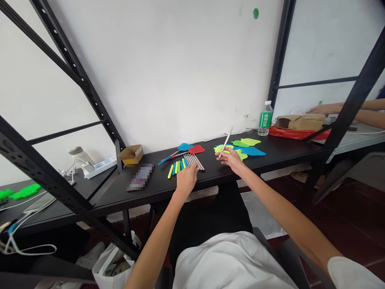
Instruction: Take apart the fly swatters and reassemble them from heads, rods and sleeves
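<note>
My right hand (231, 159) holds a thin silver metal rod (226, 140), tilted upward above the table. Curled over the near side of the table, my left hand (187, 177) has its fingers closed beside a row of metal rods (195, 159). What those fingers grip, if anything, is hidden. Left of the rods lie several yellow, green and blue handles (178, 165). Two assembled fly swatters, one with a blue head (185, 147) and one with a red head (197, 149), rest behind them. Loose yellow, green and blue swatter heads (252, 151) lie around and beyond my right hand.
A small open cardboard box (131, 155) and a blurred flat phone-like object (141, 177) are on the left. At the right stand a water bottle (265, 119) and a torn carton (300, 122) on red plastic. Another person's hand (325, 108) is beyond the black frame post (349, 96).
</note>
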Motion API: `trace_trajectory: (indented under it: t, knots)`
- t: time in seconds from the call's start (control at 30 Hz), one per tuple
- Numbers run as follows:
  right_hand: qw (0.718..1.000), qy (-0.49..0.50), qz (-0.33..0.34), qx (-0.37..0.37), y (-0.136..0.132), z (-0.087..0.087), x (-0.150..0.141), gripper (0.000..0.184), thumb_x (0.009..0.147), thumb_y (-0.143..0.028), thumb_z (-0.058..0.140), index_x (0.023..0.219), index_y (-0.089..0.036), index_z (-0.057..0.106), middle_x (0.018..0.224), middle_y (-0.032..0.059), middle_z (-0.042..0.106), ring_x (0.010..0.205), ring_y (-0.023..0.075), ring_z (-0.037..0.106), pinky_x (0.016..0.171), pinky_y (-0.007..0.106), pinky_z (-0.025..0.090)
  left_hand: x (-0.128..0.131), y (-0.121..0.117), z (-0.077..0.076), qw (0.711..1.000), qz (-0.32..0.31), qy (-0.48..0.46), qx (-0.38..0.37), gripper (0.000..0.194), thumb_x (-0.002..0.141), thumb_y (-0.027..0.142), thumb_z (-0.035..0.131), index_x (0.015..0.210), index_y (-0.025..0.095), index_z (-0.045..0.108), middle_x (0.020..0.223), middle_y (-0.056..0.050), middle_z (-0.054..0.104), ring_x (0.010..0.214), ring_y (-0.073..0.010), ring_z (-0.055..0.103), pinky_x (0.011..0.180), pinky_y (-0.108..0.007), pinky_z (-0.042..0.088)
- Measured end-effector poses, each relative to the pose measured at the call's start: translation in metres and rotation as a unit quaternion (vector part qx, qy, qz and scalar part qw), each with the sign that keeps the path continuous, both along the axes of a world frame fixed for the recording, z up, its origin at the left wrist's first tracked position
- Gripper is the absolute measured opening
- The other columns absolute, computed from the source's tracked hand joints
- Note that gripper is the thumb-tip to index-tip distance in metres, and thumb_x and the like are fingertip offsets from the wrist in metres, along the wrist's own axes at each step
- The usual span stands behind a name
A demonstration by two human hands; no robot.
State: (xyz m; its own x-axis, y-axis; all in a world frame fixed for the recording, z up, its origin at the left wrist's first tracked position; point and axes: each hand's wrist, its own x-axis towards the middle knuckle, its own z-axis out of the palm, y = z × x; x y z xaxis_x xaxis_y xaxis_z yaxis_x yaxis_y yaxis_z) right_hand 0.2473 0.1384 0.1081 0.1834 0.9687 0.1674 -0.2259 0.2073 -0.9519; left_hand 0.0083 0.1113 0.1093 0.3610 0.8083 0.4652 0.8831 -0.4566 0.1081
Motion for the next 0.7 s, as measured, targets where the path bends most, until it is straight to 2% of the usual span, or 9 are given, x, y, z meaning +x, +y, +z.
trace_trajectory:
  t: [0.13, 0.33, 0.4, 0.47, 0.53, 0.6, 0.7]
  knots:
    - [1.000, 0.000, 0.018, 0.012, -0.002, 0.000, -0.004, 0.021, 0.080, -0.031, 0.071, 0.092, -0.022, 0.057, 0.098, 0.0084, 0.077, 0.078, 0.0179, 0.071, 0.054, 0.021, 0.049, -0.001, -0.001, 0.001, 1.000, 0.015, -0.002, -0.013, 0.039, 0.105, 0.043, 0.021, 0.106, 0.025, 0.056, 0.086, -0.005, 0.068, 0.078, -0.0212, 0.063, 0.058, -0.027, 0.029]
    - [0.999, -0.050, 0.009, 0.017, 0.000, -0.004, -0.008, 0.029, 0.081, -0.045, 0.071, 0.089, -0.017, 0.071, 0.095, 0.0106, 0.073, 0.067, 0.0134, 0.064, 0.049, 0.020, 0.046, 0.002, -0.002, -0.003, 0.999, 0.022, 0.034, -0.026, 0.043, 0.103, 0.048, 0.023, 0.103, 0.023, 0.058, 0.080, -0.006, 0.067, 0.075, -0.0232, 0.064, 0.059, -0.027, 0.032]
    - [0.997, -0.072, -0.004, 0.036, 0.001, -0.006, -0.008, 0.033, 0.078, -0.049, 0.073, 0.085, -0.016, 0.074, 0.083, 0.0069, 0.069, 0.059, 0.0102, 0.055, 0.047, 0.020, 0.043, 0.003, -0.001, -0.003, 0.999, 0.019, 0.037, -0.024, 0.042, 0.104, 0.047, 0.024, 0.103, 0.023, 0.059, 0.082, -0.006, 0.068, 0.076, -0.0230, 0.065, 0.059, -0.027, 0.032]
    - [0.994, -0.095, -0.012, 0.054, 0.001, -0.008, -0.008, 0.036, 0.076, -0.051, 0.074, 0.083, -0.016, 0.075, 0.065, 0.0012, 0.058, 0.053, 0.0089, 0.045, 0.045, 0.021, 0.040, 0.003, -0.001, -0.004, 0.999, 0.016, 0.037, -0.025, 0.041, 0.104, 0.046, 0.025, 0.103, 0.023, 0.059, 0.083, -0.006, 0.069, 0.077, -0.0228, 0.065, 0.059, -0.027, 0.032]
    - [0.992, -0.106, -0.007, 0.060, 0.001, -0.008, -0.008, 0.035, 0.075, -0.050, 0.075, 0.084, -0.016, 0.075, 0.056, -0.0027, 0.048, 0.051, 0.0092, 0.041, 0.046, 0.022, 0.038, 0.002, 0.000, -0.004, 0.999, 0.011, 0.035, -0.029, 0.040, 0.103, 0.045, 0.026, 0.104, 0.023, 0.059, 0.083, -0.006, 0.070, 0.077, -0.0226, 0.066, 0.059, -0.027, 0.032]
    - [0.993, -0.105, 0.004, 0.058, -0.001, -0.008, -0.009, 0.033, 0.074, -0.047, 0.077, 0.088, -0.017, 0.075, 0.059, -0.0026, 0.050, 0.053, 0.0098, 0.043, 0.048, 0.023, 0.039, 0.002, 0.000, -0.005, 0.999, 0.003, 0.034, -0.035, 0.038, 0.103, 0.045, 0.028, 0.105, 0.023, 0.059, 0.083, -0.005, 0.070, 0.076, -0.0224, 0.066, 0.059, -0.027, 0.032]
    - [0.994, -0.089, 0.034, 0.048, -0.005, -0.007, -0.014, 0.032, 0.079, -0.047, 0.072, 0.093, -0.018, 0.075, 0.073, 0.0014, 0.060, 0.059, 0.0110, 0.051, 0.051, 0.024, 0.040, 0.000, 0.001, -0.007, 0.999, -0.005, 0.028, -0.037, 0.036, 0.103, 0.043, 0.029, 0.104, 0.024, 0.059, 0.083, -0.004, 0.070, 0.076, -0.0214, 0.066, 0.058, -0.027, 0.031]
